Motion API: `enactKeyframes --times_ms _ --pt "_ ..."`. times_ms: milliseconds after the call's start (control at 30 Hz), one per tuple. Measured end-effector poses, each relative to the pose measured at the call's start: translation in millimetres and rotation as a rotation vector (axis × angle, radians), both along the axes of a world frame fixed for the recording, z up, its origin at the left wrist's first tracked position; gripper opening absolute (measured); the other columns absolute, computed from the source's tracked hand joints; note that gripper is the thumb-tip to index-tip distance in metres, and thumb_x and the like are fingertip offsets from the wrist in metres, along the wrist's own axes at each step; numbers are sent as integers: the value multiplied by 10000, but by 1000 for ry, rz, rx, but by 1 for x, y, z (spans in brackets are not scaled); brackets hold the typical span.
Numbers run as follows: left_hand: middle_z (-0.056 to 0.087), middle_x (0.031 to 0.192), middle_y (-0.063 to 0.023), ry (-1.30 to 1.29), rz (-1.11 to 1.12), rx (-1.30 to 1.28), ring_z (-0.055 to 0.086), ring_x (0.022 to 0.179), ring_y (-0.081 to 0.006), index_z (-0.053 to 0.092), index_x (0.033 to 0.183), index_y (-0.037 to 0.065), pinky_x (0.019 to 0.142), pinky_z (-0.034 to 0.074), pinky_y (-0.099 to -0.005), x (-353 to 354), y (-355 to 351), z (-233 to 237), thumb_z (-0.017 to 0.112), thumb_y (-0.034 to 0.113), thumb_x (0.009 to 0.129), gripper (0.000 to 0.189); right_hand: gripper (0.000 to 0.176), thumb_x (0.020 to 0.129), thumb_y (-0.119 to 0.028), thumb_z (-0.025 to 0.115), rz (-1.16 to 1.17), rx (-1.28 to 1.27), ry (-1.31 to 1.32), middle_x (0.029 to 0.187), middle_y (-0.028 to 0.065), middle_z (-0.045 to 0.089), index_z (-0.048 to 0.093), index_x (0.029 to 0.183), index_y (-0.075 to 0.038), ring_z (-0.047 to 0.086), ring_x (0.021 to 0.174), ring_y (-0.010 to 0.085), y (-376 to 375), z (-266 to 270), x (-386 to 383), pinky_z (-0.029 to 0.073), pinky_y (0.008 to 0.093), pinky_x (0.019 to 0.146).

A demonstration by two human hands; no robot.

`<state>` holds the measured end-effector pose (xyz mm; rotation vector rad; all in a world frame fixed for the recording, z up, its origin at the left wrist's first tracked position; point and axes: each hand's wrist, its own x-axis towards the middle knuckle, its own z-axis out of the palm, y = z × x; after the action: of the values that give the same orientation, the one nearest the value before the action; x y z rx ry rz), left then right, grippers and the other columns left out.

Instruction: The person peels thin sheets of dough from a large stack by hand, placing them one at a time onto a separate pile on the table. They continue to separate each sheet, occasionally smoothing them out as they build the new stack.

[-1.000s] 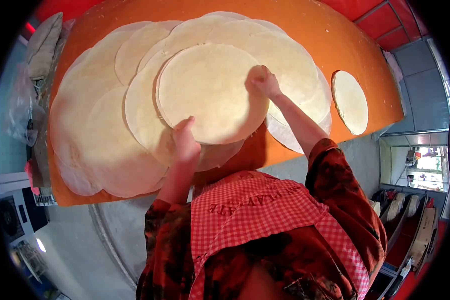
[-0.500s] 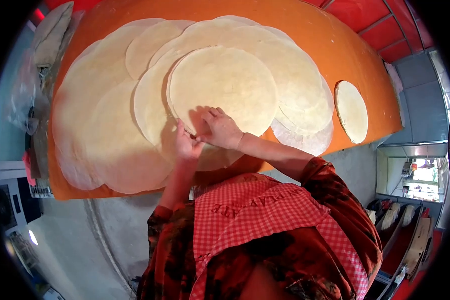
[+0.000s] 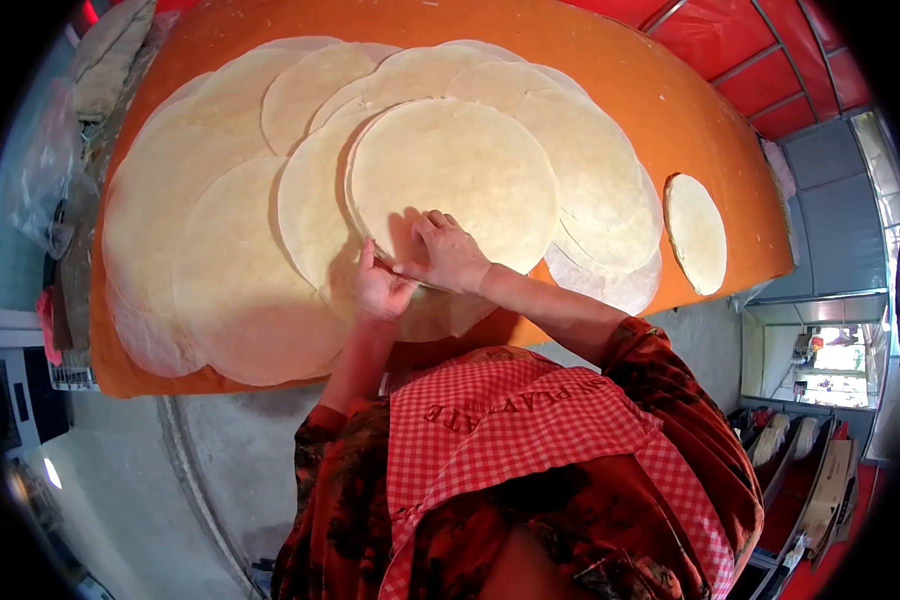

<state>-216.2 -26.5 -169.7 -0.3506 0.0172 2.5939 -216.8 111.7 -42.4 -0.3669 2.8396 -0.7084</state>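
Note:
A stack of round, thin dough sheets (image 3: 460, 170) lies on top of wider overlapping sheets in the middle of the table. At its near-left edge, my left hand (image 3: 383, 290) comes from below, its fingertips pinched at the rim. My right hand (image 3: 452, 258) bends over the near part of the same stack, fingers curled on the top sheet and thumb at the rim beside my left hand. How many layers sit between the fingers is hidden. Beneath and around spread large pale dough sheets (image 3: 235, 225), some thin enough to look translucent.
An orange-covered table (image 3: 660, 110) bears all the sheets. A separate smaller dough round (image 3: 696, 235) lies near its right end. Shelves with boxes (image 3: 805, 470) stand at the lower right, and plastic bags (image 3: 42, 180) hang beyond the left edge.
The view has shifted slightly. My left fingers have moved a little along the rim of the stack; my right hand stays almost in place.

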Motion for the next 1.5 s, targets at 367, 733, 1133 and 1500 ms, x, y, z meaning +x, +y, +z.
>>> enactKeyframes --times_ms 367,733,1133,1500 --pt "602 1147 -55 35 -1 -389 576 1065 -196 548 1160 61 897 496 -361 -3 10 -13 412 193 977 263 490 773 -271 616 124 283 163 1143 197 522 504 1187 -34 554 973 374 -19 -12 10 534 437 775" --pt "586 1201 -44 -7 43 -416 554 1114 -203 518 1228 80 958 458 -373 0 16 24 400 346 992 375 345 762 -144 581 157 267 319 1016 163 589 601 1073 4 633 816 307 -22 -35 1 557 366 629" --pt "628 1109 -36 -76 68 -64 604 990 -169 549 1169 96 818 526 -339 1 0 7 394 460 971 442 521 791 -384 653 76 219 203 1175 178 532 565 1111 18 578 999 348 -20 -13 2 538 413 786" --pt "580 1244 -76 -6 61 -85 526 1172 -235 505 1249 63 1024 402 -392 6 1 24 386 346 971 414 475 785 -213 599 141 231 359 1159 165 523 523 1209 -12 608 906 327 -21 -19 5 558 393 684"
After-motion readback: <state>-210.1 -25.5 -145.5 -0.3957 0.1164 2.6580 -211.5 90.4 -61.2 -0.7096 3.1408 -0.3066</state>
